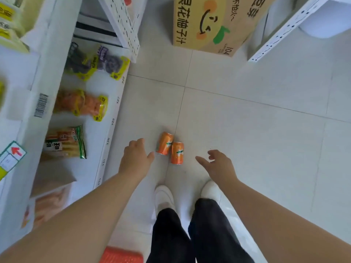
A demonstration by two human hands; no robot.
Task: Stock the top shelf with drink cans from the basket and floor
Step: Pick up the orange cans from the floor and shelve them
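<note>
1. Two orange drink cans, the left can (164,143) and the right can (177,152), are sitting on the pale floor tiles (247,130). They are side by side and seem to be touching. Whether they are standing or lying is hard to tell from this angle.
2. The cans are resting just ahead of the person's white shoes (164,196), roughly midway between the two outstretched arms.
3. The left hand (135,158) is hovering just beside the left can. Its fingers are loosely curled and its thumb is pointing toward the can, and it is gripping nothing.
4. The right hand (218,166) is hanging near the right can, a little apart from it. Its fingers are relaxed and spread, one is reaching toward the can, and it is holding nothing.
5. A corner of the orange basket (121,256) is showing at the bottom edge, on the floor under the left arm. Its contents are out of view.
6. White shelves (89,168) are running along the left side, with snack packets (64,145) lying flat on the lower one.
7. A cardboard box (214,23) is standing on the floor farther along the aisle, well apart from the cans.
</note>
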